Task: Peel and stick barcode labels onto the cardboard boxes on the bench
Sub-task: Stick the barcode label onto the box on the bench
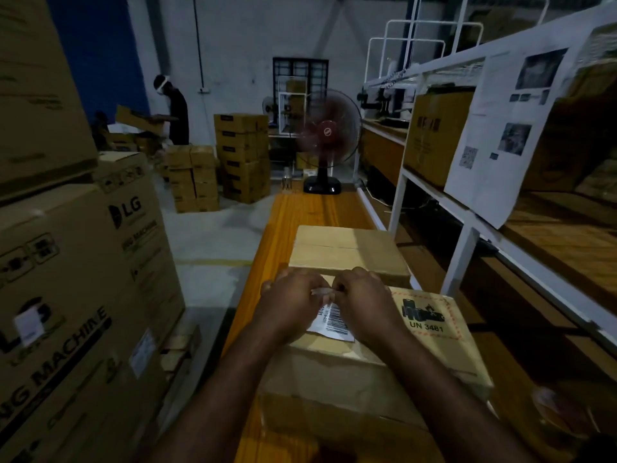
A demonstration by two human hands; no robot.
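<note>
Two cardboard boxes sit in a row on the orange wooden bench [287, 215]. The near box [430, 352] carries a UN 3481 battery mark on its top; the far box [347, 252] is taped along its seam. A white barcode label [334, 324] lies over the near box's top between my hands. My left hand [290, 302] and my right hand [364, 300] meet above its far end, fingers curled, both pinching a small pale strip at the label's edge. Whether the label is stuck down is unclear.
Large LG washing machine cartons [76, 295] stand stacked close on the left. A white metal rack [467, 248] with boxes and a hanging printed sheet runs along the right. A spinning pedestal fan [325, 142] stands at the bench's far end. Stacked cartons and a person stand at the back.
</note>
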